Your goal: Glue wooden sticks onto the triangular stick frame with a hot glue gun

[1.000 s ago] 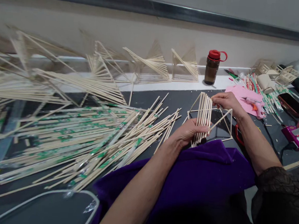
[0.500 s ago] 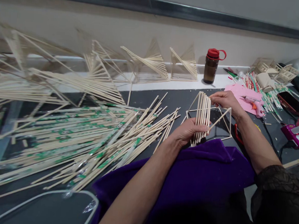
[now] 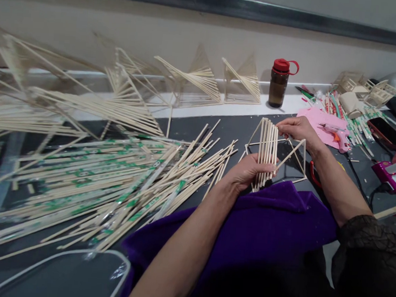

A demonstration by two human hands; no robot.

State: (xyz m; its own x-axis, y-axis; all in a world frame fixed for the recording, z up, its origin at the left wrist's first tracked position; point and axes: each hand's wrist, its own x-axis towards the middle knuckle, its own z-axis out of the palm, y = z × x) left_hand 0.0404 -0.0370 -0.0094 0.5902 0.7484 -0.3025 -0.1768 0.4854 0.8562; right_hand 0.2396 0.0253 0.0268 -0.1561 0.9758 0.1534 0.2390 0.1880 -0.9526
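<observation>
A small model frame made of thin wooden sticks (image 3: 267, 146) stands in front of me, with several sticks side by side forming a fanned panel. My left hand (image 3: 250, 170) is closed around the lower part of that panel, thumb across the front. At the panel's upper right edge, the fingertips of my right hand (image 3: 295, 128) pinch together against the outermost stick. The frame's triangular side reaches out to the right beneath my right wrist. Purple cloth (image 3: 268, 216) lies just below the frame, over the table edge and my lap.
Loose and wrapped wooden sticks (image 3: 114, 188) cover the table on the left. Twisted stick models (image 3: 202, 83) line the wall beside a red-capped bottle (image 3: 278, 84). To the right are a pink glue gun (image 3: 336, 135), a phone (image 3: 387, 133) and a purple device (image 3: 391, 175).
The whole view has shifted slightly, so everything sits a little higher and further left. Both hands keep the same hold on the stick frame.
</observation>
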